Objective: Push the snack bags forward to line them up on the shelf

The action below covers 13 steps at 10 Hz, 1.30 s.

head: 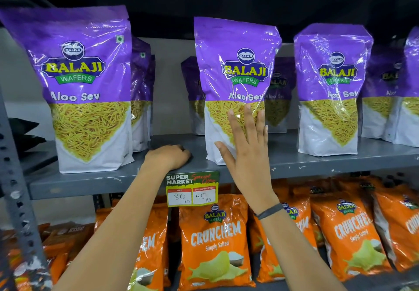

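Purple Aloo Sev snack bags stand upright on a grey metal shelf (pixel 317 161). The left bag (pixel 84 91) is at the front edge, the middle bag (pixel 233 75) stands a little back, and the right bag (pixel 331 91) is further right. More purple bags (pixel 141 82) stand behind them. My right hand (pixel 247 150) is flat with fingers spread against the lower front of the middle bag. My left hand (pixel 169 157) rests curled on the shelf surface between the left and middle bags, holding nothing.
A price tag (pixel 192 188) hangs from the shelf's front lip. Orange Crunchem chip bags (pixel 215 241) fill the shelf below. A perforated grey upright (pixel 15 188) runs down the left side. Another shelf overhangs darkly above.
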Each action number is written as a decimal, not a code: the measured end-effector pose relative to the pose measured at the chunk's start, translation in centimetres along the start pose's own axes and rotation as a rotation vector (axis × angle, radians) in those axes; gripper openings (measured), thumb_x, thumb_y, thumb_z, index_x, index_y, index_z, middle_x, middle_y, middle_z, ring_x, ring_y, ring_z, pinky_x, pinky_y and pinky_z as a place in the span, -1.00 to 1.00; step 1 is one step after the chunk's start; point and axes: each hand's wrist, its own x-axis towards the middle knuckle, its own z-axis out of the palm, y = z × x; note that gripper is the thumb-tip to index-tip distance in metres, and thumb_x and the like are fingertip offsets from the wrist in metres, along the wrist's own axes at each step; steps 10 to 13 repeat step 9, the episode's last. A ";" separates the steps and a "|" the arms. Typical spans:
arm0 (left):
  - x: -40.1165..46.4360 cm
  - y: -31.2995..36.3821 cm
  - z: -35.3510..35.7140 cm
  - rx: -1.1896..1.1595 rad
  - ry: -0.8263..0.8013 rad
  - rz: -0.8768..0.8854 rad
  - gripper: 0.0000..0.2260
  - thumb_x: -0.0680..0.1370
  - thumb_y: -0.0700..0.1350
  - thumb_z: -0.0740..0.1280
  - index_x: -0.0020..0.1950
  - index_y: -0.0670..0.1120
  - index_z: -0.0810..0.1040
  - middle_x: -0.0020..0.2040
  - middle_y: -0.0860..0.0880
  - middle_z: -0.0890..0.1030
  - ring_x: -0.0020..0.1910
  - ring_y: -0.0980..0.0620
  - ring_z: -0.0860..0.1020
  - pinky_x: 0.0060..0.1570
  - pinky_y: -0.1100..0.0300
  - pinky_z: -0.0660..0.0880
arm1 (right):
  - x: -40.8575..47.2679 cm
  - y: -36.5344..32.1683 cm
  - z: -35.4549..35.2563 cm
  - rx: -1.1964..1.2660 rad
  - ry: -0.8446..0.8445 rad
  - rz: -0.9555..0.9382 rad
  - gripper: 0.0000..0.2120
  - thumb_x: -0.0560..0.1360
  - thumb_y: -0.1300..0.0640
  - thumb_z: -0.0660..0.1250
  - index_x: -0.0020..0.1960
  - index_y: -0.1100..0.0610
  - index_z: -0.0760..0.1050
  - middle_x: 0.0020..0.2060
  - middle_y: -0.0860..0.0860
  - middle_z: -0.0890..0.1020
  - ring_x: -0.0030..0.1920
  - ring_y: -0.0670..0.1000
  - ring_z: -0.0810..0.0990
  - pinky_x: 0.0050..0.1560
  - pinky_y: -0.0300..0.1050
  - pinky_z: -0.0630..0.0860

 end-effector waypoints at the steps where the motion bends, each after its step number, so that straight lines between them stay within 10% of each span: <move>1: -0.1 0.1 0.0 -0.001 0.002 -0.006 -0.53 0.59 0.12 0.01 0.43 -0.04 0.36 0.46 -0.18 0.39 0.39 -0.18 0.38 0.41 -0.13 0.29 | 0.0 -0.1 0.3 0.000 -0.001 0.005 -0.41 0.57 -0.13 0.19 0.52 0.04 0.13 0.53 0.17 0.13 0.53 0.25 -0.06 0.49 0.24 0.09; 13: -1.3 0.4 -0.3 0.010 0.165 0.009 -0.58 0.59 0.07 0.06 0.33 -0.11 0.43 0.33 -0.22 0.50 0.27 -0.19 0.48 0.17 -0.03 0.46 | 0.2 0.1 0.6 0.083 -0.015 0.024 -0.40 0.58 -0.11 0.22 0.53 0.04 0.11 0.54 0.15 0.12 0.54 0.22 -0.06 0.51 0.19 0.07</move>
